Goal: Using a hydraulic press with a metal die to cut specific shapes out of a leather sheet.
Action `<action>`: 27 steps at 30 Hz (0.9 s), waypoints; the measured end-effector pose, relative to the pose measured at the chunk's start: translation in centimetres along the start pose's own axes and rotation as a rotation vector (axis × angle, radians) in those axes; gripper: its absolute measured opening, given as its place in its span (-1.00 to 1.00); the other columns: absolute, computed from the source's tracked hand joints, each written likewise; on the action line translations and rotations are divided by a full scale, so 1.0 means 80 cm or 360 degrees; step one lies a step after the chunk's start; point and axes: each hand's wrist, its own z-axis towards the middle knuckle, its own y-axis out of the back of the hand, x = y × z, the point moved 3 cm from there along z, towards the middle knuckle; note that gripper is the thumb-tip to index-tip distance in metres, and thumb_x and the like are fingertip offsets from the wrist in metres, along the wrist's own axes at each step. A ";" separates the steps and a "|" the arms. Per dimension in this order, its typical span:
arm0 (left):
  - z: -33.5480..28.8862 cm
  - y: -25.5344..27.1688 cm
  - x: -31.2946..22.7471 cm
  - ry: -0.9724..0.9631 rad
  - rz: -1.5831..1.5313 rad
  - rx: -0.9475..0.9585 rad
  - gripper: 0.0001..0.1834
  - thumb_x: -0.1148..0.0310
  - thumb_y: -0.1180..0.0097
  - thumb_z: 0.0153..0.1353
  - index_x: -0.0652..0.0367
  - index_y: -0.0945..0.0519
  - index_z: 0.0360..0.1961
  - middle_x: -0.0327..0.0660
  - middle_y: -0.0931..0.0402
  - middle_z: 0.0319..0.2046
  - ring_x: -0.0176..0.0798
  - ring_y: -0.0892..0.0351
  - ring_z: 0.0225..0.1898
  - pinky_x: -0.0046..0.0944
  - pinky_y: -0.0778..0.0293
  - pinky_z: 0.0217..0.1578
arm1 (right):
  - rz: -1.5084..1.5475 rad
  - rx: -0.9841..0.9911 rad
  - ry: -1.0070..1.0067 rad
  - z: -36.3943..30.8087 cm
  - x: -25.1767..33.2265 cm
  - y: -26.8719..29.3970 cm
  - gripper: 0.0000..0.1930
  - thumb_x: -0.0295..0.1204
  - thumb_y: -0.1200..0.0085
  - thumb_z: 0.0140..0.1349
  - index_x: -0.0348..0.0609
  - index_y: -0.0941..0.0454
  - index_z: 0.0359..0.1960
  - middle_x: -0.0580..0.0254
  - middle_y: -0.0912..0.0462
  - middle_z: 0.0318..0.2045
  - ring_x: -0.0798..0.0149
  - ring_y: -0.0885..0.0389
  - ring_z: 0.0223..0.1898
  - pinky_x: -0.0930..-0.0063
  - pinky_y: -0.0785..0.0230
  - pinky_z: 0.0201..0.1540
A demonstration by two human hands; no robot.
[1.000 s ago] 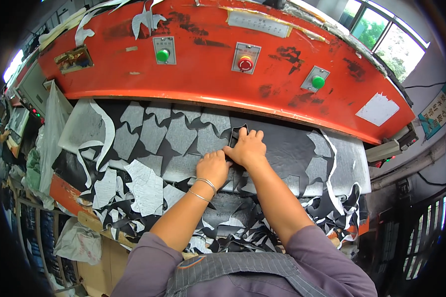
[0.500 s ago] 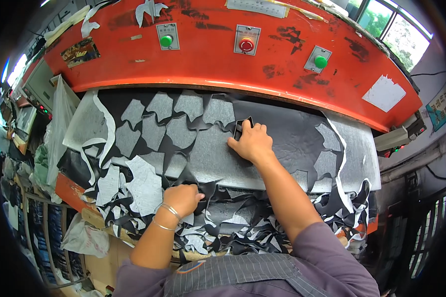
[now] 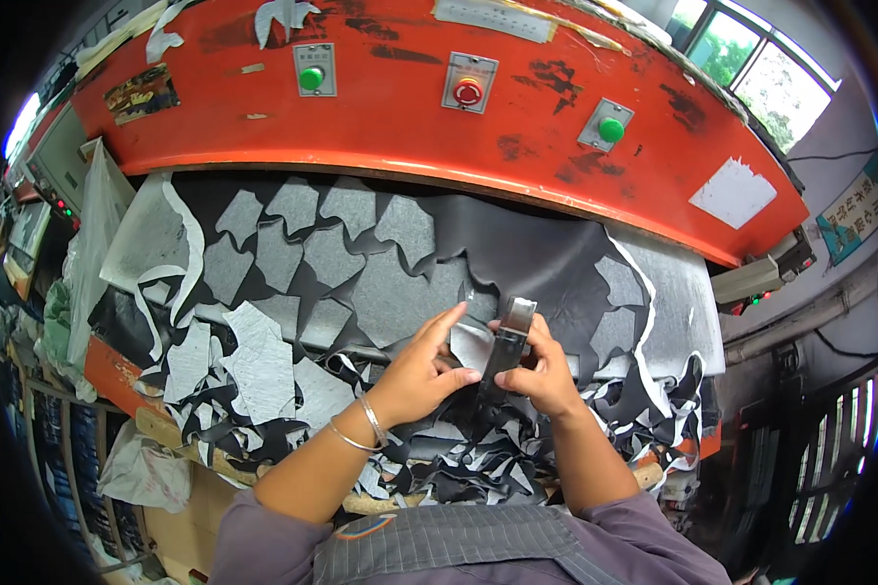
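Note:
My right hand (image 3: 544,378) grips a metal cutting die (image 3: 509,341), its band tilted up on edge above the near side of the cutting bed. Fingers and thumb press on its sides. A small light-grey cut piece (image 3: 472,348) shows at the die's left side. Around that piece my left hand (image 3: 421,369) is held open, index finger stretched out and thumb tip by the piece's lower edge; whether it touches the piece I cannot tell. Beneath lies a black sheet of material (image 3: 517,239), with several cut-out shapes showing the grey bed (image 3: 390,292).
Across the back runs the red press beam (image 3: 380,127) with two green buttons (image 3: 311,79) and a red one (image 3: 467,92). Black and white offcuts (image 3: 458,463) heap along the near edge. Larger pale pieces (image 3: 259,361) lie at left. A clear plastic sheet (image 3: 102,219) hangs beyond.
My right hand has lifted the die off the black sheet and drawn it nearer, turning it on edge. My left hand has left the offcuts, moved up and right, and opened beside it.

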 end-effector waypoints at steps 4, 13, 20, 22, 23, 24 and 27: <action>0.026 -0.023 0.020 -0.0125 -0.0106 0.0176 -0.36 0.53 -0.25 0.10 0.21 -0.32 0.23 -0.17 -0.35 0.09 -0.40 -0.45 -0.08 -0.38 -0.46 -0.14 | 0.0044 -0.0139 0.0051 -0.015 -0.022 0.015 -0.58 -0.46 -0.25 -0.07 -0.20 -0.57 -0.08 0.25 -0.32 -0.08 0.29 -0.33 0.03 0.45 -0.20 0.09; 0.059 -0.049 0.006 -0.0191 0.0242 -0.0197 -0.73 0.40 -0.21 0.12 0.19 -0.60 -0.12 -0.15 -0.59 -0.32 -0.22 -0.59 -0.26 -0.24 -0.45 -0.18 | -0.0047 -0.0191 0.0128 -0.012 -0.021 0.043 -0.66 -0.28 -0.24 0.11 -0.16 -0.60 -0.10 0.17 -0.41 -0.09 0.23 -0.29 0.05 0.38 -0.13 0.15; 0.037 -0.009 0.051 -0.0146 0.0757 -0.0185 -0.82 0.56 -0.10 0.05 0.20 -0.62 -0.30 -0.05 -0.61 -0.32 -0.06 -0.62 -0.28 -0.23 -0.49 -0.25 | -0.0112 -0.0248 -0.0186 -0.036 -0.045 0.097 -0.73 -0.30 -0.20 0.12 -0.22 -0.58 -0.23 0.20 -0.41 -0.12 0.26 -0.35 -0.02 0.44 -0.17 0.09; 0.022 0.005 0.050 0.0264 0.0624 -0.0226 -0.86 0.49 -0.09 0.08 0.19 -0.64 -0.32 -0.03 -0.62 -0.38 -0.06 -0.64 -0.31 -0.24 -0.50 -0.29 | -0.0350 -0.0369 -0.0091 -0.032 -0.028 0.134 -0.74 -0.29 -0.20 0.10 -0.23 -0.57 -0.30 0.14 -0.41 -0.11 0.24 -0.37 -0.02 0.39 -0.19 0.07; 0.018 0.004 0.045 0.0276 0.0626 -0.0234 -0.86 0.49 -0.09 0.08 0.19 -0.64 -0.32 -0.03 -0.62 -0.38 -0.06 -0.64 -0.31 -0.24 -0.50 -0.29 | -0.0604 -0.0372 0.0047 -0.019 -0.012 0.143 -0.74 -0.28 -0.21 0.09 -0.23 -0.57 -0.33 0.09 -0.42 -0.09 0.21 -0.38 -0.01 0.32 -0.20 0.07; 0.017 -0.009 0.038 0.0309 0.0689 0.0042 -0.84 0.44 -0.10 0.08 0.17 -0.65 -0.29 -0.08 -0.64 -0.39 -0.15 -0.63 -0.34 -0.27 -0.50 -0.28 | -0.1036 -0.0234 0.0190 -0.002 0.001 0.150 -0.75 -0.28 -0.22 0.07 -0.21 -0.57 -0.34 0.05 -0.41 -0.04 0.14 -0.38 0.04 0.17 -0.19 0.09; -0.013 -0.038 0.028 0.0227 0.0959 0.1021 -0.76 0.32 -0.12 0.09 0.12 -0.65 -0.20 -0.12 -0.65 -0.36 -0.20 -0.63 -0.32 -0.23 -0.50 -0.21 | -0.1964 0.0380 0.0505 0.052 0.020 0.126 -0.80 -0.33 -0.21 0.02 -0.13 -0.62 -0.33 0.15 -0.38 0.13 0.13 -0.26 0.26 -0.34 0.07 0.22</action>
